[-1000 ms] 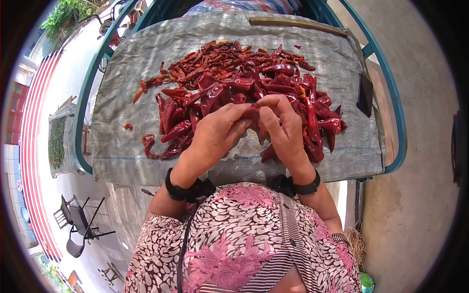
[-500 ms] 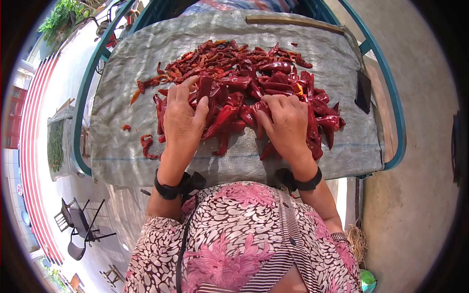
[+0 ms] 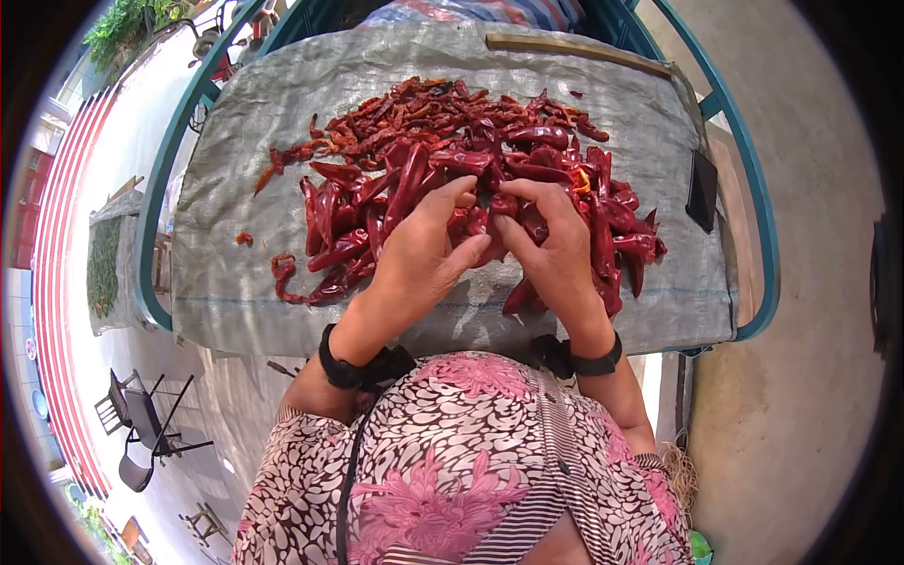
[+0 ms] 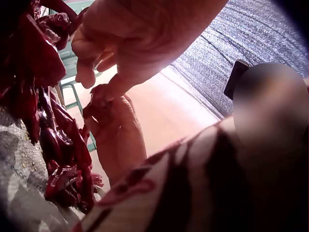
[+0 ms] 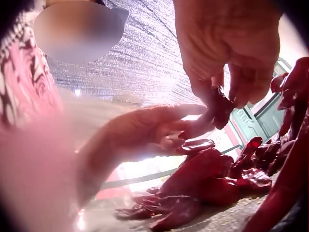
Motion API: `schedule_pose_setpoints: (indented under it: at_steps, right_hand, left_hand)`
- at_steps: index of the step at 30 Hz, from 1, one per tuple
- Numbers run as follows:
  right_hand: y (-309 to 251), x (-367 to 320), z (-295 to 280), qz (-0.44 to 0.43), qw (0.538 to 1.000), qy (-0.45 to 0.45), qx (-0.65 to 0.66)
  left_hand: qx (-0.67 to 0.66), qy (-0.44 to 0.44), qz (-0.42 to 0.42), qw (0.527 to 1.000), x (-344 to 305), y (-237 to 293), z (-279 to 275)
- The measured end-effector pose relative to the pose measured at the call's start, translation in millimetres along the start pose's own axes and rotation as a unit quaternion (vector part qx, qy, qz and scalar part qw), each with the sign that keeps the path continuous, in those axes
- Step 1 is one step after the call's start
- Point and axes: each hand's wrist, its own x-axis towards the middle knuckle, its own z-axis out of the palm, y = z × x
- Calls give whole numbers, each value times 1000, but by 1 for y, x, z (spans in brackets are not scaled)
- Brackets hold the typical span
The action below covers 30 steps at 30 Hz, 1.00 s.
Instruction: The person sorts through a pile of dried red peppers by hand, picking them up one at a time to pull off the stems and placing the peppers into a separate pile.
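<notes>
In the head view both hands are over a heap of red chili peppers on a grey woven sheet. The right hand pinches a small dark red pepper, which shows darker in the right wrist view below that hand. Facing it, the left hand has its thumb and index finger spread apart. Its fingertips reach to the held pepper in the right wrist view, where the left hand comes in from the left. The left wrist view shows both hands close together, partly hiding the pepper.
Shrivelled dried peppers lie along the heap's far side. A wooden strip is at the sheet's far edge, a black phone at its right. Green metal rails flank the sheet. A folding chair stands lower left.
The hands parted from a shared grip on a pepper and went to the heap, the left hand further left. Now they are together again, with a small pepper in the right hand.
</notes>
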Motion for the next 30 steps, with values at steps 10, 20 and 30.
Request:
schedule_pose_setpoints:
  at_steps: [10, 20, 30]
  right_hand:
    - [11, -4, 8, -54, 998, 17, 42]
    - [12, -8, 9, -10, 995, 8, -101]
    - [31, 7, 37, 4, 966, -56, -253]
  left_hand:
    - [10, -29, -48, 998, -1, -4, 3]
    - [5, 122, -52, 991, 1, -3, -22]
    - [79, 199, 4, 977, 1, 1, -37]
